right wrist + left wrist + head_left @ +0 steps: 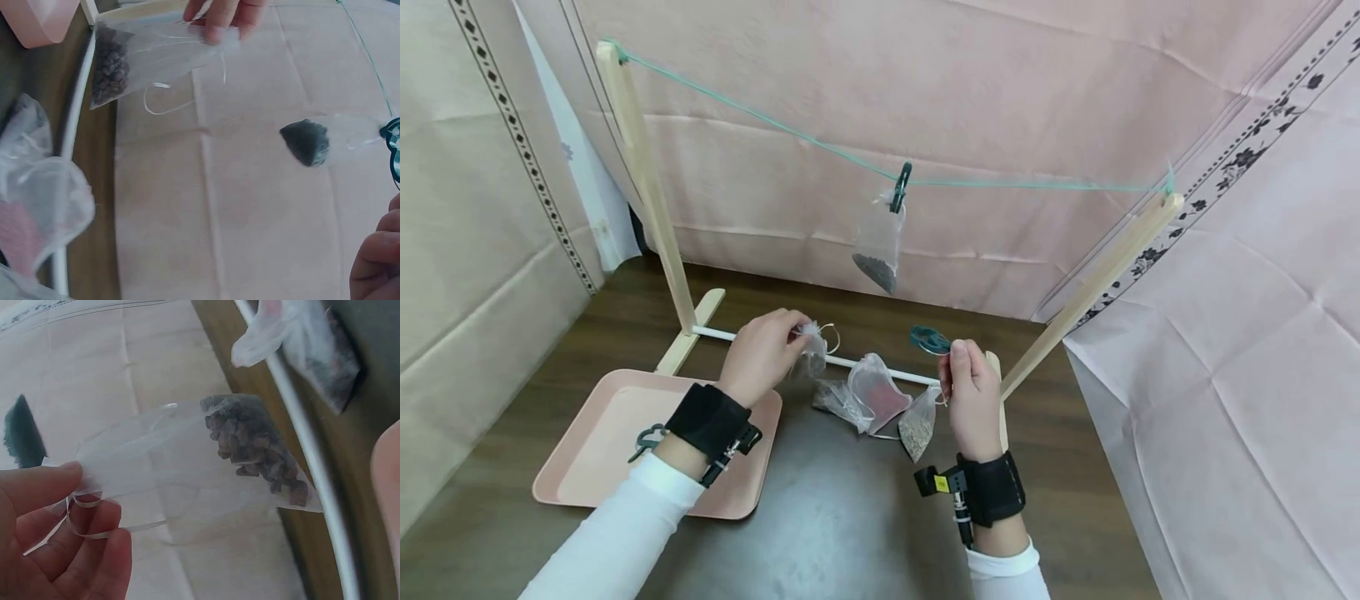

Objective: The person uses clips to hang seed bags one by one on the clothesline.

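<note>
Left hand (pixel 767 354): pinched the neck of a clear bag of dark lumps (pixel 250 447), raised near the white rod (pixel 904 376). Right hand (pixel 973 392): pinched a teal clip (pixel 930 339), apart from that bag. Surroundings: three filled bags (pixel 883 398) beside the rod; a hanging bag (pixel 878 258), clipped to the green line (pixel 737 107) between wooden posts (pixel 647 183). Pink tray (pixel 591 442): partly blocked by the left forearm.

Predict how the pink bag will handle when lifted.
The pink bag looks likely to be floppy: its see-through walls are rumpled. Its pink filling would probably sag low, as the dark filling does in the clipped bag.
</note>
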{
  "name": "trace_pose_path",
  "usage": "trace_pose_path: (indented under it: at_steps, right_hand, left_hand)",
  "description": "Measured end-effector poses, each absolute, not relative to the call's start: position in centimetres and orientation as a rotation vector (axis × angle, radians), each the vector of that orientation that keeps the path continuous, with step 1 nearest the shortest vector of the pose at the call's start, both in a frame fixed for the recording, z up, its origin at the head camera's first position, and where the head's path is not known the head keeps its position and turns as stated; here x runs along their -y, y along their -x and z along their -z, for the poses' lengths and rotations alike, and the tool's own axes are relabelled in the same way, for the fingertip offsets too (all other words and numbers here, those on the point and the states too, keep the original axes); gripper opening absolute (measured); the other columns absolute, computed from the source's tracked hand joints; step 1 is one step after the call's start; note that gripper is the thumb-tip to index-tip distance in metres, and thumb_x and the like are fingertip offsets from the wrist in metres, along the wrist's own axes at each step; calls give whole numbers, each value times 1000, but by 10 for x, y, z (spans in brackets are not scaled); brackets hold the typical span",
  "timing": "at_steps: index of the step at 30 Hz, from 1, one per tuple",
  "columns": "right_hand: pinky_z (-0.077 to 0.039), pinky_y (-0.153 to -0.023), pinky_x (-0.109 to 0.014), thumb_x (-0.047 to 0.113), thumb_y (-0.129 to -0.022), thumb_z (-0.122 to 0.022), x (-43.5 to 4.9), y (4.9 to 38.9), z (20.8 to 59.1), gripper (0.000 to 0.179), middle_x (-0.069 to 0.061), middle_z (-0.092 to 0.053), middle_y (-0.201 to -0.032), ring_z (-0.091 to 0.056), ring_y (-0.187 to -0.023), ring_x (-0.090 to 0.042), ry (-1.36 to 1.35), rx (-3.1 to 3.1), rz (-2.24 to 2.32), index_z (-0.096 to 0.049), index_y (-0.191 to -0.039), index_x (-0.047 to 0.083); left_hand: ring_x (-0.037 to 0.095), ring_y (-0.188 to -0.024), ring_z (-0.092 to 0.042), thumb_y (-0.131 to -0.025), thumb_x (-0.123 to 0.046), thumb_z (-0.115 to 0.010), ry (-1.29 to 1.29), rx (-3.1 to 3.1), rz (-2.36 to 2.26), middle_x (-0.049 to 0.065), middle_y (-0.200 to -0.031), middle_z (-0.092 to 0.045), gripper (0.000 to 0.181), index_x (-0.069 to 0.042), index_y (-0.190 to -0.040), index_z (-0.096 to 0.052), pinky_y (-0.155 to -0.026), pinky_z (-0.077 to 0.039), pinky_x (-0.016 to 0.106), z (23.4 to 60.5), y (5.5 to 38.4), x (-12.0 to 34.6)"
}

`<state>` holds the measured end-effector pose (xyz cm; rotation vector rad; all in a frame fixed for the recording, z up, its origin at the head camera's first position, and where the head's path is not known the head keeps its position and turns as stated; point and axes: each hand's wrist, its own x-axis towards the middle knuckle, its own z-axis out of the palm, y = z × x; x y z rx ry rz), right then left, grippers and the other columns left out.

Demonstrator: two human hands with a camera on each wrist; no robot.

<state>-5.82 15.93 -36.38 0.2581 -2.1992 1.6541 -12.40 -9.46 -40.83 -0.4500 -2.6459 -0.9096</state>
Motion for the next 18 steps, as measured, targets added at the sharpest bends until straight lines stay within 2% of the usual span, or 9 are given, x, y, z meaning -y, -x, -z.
trace_pose_path:
  at_steps: [8, 14, 18]
  right_hand:
    - [-31, -44, -24, 22, -97, -38, -154, 67, 337, 33, -14, -41, -63, -38, -51, -25, -332, 2186, -1579, -50, -80, -4]
    - [-35, -46, -29, 21, -97, -38, -147, 78, 309, 32, -15, -44, -65, -41, -54, -29, -424, 2191, -1500, -52, -82, -3]
    - [-36, -49, -28, 21, -97, -39, -139, 85, 294, 31, -15, -45, -65, -43, -55, -24, -481, 2212, -1407, -51, -81, -2]
  left_hand:
    - [12, -76, -57, -84, -22, -63, 477, 2539, 956, -1, -89, -63, 20, -14, -102, -62, -65, -45, 30, 375, 140, 94]
    - [14, -76, -56, -84, -26, -62, 509, 2490, 886, -1, -89, -64, 20, -13, -100, -64, -67, -44, 31, 351, 148, 90]
    - [13, -75, -53, -85, -28, -60, 542, 2501, 820, -2, -90, -63, 21, -15, -100, -65, -65, -42, 30, 338, 151, 86]
